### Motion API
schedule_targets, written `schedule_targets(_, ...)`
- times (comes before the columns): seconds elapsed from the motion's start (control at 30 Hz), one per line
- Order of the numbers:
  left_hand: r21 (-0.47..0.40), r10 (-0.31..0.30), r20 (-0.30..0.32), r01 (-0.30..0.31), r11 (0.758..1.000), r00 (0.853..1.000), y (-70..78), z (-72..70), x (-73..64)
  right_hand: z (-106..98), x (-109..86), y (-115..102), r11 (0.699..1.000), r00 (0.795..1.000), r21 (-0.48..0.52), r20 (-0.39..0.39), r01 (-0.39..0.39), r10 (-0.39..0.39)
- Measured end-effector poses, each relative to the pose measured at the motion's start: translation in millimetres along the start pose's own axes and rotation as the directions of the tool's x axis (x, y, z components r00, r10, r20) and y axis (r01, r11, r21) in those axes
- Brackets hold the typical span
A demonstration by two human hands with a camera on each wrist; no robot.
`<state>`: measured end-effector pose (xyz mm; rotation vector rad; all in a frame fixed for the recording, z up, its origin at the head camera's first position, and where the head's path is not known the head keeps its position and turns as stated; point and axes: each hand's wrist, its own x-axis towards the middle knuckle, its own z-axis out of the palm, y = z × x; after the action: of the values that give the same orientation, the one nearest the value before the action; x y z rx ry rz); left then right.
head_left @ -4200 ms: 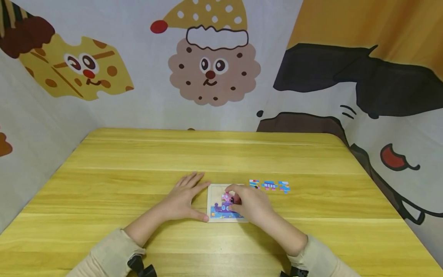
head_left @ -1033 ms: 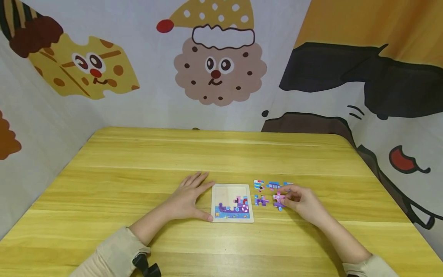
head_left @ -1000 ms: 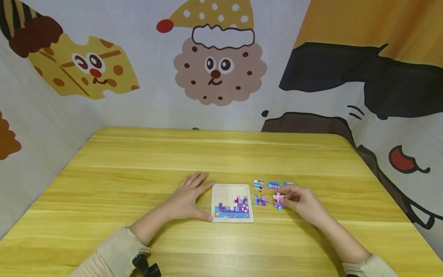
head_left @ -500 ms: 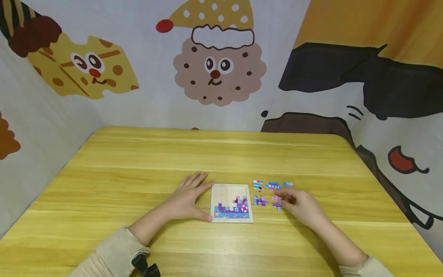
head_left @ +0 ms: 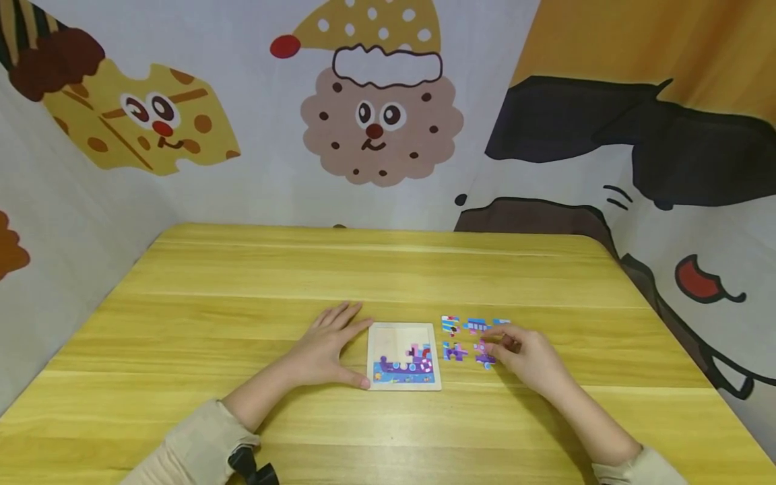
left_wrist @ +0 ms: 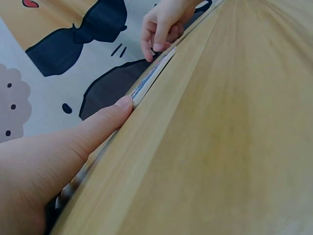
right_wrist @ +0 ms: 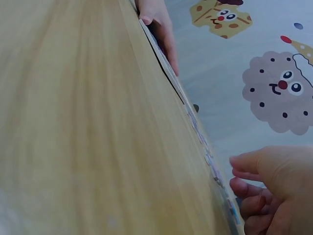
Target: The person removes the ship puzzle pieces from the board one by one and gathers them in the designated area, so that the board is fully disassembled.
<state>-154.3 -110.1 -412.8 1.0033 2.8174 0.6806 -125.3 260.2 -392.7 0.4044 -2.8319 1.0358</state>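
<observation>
My left hand [head_left: 324,347] lies with straight fingers at the left edge of a wooden puzzle tray [head_left: 437,377], its thumb touching the lower left corner. In the tray, several assembled pieces [head_left: 394,369] show a purple ship on blue water; the upper left area is bare wood. My right hand [head_left: 527,353] is to the right, its bent thumb and index finger right at a pink and purple puzzle piece [head_left: 484,358]. That piece lies on the table, partly covered by the fingers. In the right wrist view, nothing shows between the thumb [right_wrist: 244,161] and fingers.
Left of the pink piece lies a purple and blue piece [head_left: 453,351]. Three more pieces form a row behind: a striped one [head_left: 450,325], a blue one with windows [head_left: 477,326] and a partly hidden blue one [head_left: 500,322]. A cartoon-printed cloth [head_left: 254,195] hangs behind the table [head_left: 303,269].
Since the oldest frame my right hand has gone from the tray to the loose pieces; the pink and purple piece now lies there. Lately it shifted slightly left. My left hand stays put.
</observation>
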Motion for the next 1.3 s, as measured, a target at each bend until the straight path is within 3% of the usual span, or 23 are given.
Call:
schedule_targets(0.33,0.004,0.004,-0.004,-0.004,1.0,1.0,0.7,-0.4,-0.5,0,1.4,-12,0.999,0.996,0.025,-0.083,0.046,-0.044)
schedule_targets(0.53,0.0,0.007,-0.005,-0.007,1.0,1.0,0.1,0.0,-0.3,6,1.7,-24,0.999,0.996,0.023,-0.08,0.027,-0.025)
schedule_targets(1.3,-0.001,0.009,-0.004,-0.009,1.0,1.0,-1.0,0.2,0.4,46,10.1,-54,0.989,0.989,-0.037,-0.01,0.144,-0.144)
